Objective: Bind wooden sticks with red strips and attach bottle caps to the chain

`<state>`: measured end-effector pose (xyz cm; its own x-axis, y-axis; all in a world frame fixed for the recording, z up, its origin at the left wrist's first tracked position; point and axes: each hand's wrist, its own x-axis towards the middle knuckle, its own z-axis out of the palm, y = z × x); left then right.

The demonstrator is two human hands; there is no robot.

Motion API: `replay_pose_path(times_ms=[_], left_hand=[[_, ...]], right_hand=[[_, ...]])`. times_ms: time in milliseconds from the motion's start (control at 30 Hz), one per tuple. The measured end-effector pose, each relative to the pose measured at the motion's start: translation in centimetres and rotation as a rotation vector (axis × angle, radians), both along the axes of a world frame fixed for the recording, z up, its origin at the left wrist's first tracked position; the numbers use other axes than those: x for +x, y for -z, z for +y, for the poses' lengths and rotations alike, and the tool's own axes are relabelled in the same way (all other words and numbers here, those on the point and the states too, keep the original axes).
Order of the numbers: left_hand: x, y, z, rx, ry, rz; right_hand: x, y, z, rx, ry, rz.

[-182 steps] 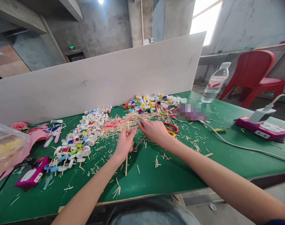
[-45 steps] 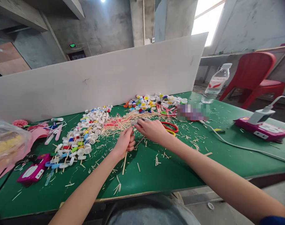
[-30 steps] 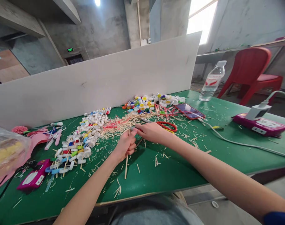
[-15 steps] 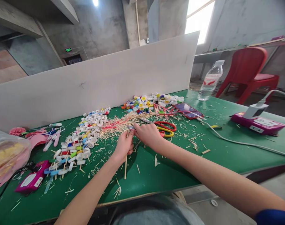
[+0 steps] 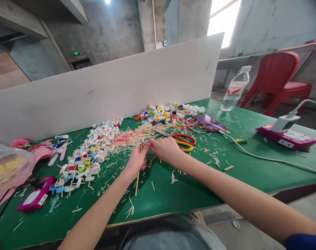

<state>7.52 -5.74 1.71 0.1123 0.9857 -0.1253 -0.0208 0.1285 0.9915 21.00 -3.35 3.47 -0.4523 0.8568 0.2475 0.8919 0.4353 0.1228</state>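
Observation:
My left hand (image 5: 137, 160) is closed around a thin wooden stick (image 5: 137, 184), whose lower end points down toward the table's front edge. My right hand (image 5: 165, 149) meets it at the stick's upper end, fingers pinched on a small metal blade (image 5: 144, 142) that is mostly hidden. Just beyond the right hand lie scissors (image 5: 188, 139) with red and yellow handles. A heap of wooden sticks (image 5: 131, 139), some with red strips, spreads behind both hands. Left of it is a long pile of bottle caps (image 5: 95, 152), several with sticks in them.
More caps (image 5: 158, 113) lie by the white board (image 5: 108, 93). A phone (image 5: 210, 122), water bottle (image 5: 236, 90) and purple power strip (image 5: 288, 137) with a cable are on the right. At left are another purple box (image 5: 36, 196) and a plastic bag (image 5: 9, 166). Shavings litter the green table (image 5: 173, 198).
The stick's lower end has swung slightly to the left. Both hands have stayed together, with less of the blade showing between them. The view has shifted a little.

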Motion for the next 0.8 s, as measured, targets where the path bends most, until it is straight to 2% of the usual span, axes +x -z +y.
replay_pose_path(times_ms=[367, 467, 633, 700, 800], left_hand=[[0.1, 0.7, 0.3, 0.013, -0.03, 0.041], [0.2, 0.6, 0.3, 0.007, -0.033, 0.01], [0.2, 0.4, 0.2, -0.008, 0.008, -0.021], [0.2, 0.5, 0.3, -0.006, -0.008, 0.002], [0.3, 0.9, 0.5, 0.004, -0.062, 0.06]], right_hand=[[-1.3, 0.9, -0.3, 0.066, 0.115, -0.032], [-0.9, 0.7, 0.1, 0.049, 0.077, -0.02], [0.3, 0.3, 1.0, -0.001, -0.106, -0.047], [0.2, 0.5, 1.0, 0.007, -0.077, -0.041], [-0.7, 0.9, 0.6, 0.044, 0.039, -0.006]])
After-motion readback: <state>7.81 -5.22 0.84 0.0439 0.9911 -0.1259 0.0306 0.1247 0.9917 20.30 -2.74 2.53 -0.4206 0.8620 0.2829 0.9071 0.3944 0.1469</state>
